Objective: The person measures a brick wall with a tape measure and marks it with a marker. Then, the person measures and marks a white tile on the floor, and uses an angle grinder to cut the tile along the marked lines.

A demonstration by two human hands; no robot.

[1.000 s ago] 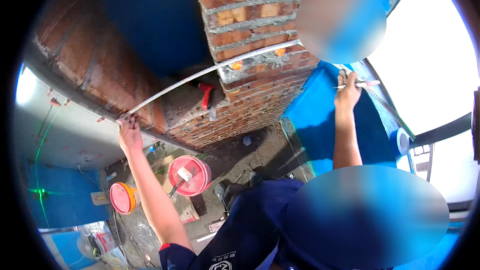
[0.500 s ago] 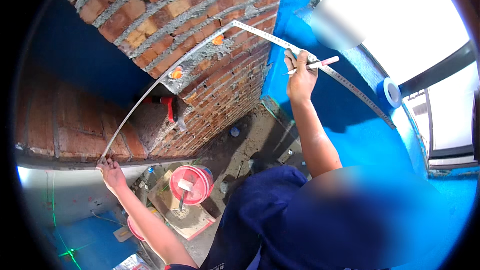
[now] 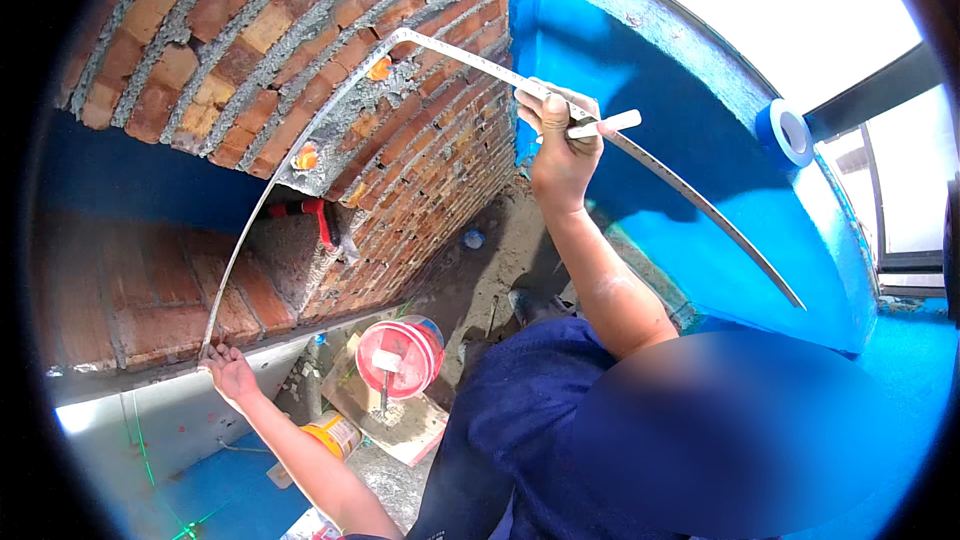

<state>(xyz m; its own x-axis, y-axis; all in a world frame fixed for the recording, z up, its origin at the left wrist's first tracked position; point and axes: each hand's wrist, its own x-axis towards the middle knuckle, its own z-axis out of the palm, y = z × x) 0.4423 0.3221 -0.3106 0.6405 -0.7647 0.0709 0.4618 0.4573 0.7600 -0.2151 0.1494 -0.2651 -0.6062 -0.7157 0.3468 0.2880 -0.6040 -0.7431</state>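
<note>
A long white measuring tape (image 3: pixel 328 110) runs bent across the brickwork, its kink near the top of the wall. At the lower left, my left hand (image 3: pixel 230 374) pinches one end against the brick ledge's front edge. Farther right, by the blue wall, my right hand (image 3: pixel 566 155) is closed around the tape, with a white pen-like marker (image 3: pixel 618 124) also in its grip. Past that hand the tape's free end slants down to the right. Two orange plugs (image 3: pixel 305 156) sit in grey mortar below the tape.
A red-handled tool (image 3: pixel 325 223) rests in the wall's recess. Below stand a red bucket (image 3: pixel 432 350) with a white-headed tool and a yellow bucket (image 3: pixel 334 432). A blue tape roll (image 3: pixel 784 134) is by the window. Navy clothing (image 3: pixel 520 380) and a blurred patch cover the lower right.
The view has shifted, moving the wall and tape leftward. My right hand has turned slightly, with its marker, and the tape's free end hangs lower. My left hand keeps its place at the ledge.
</note>
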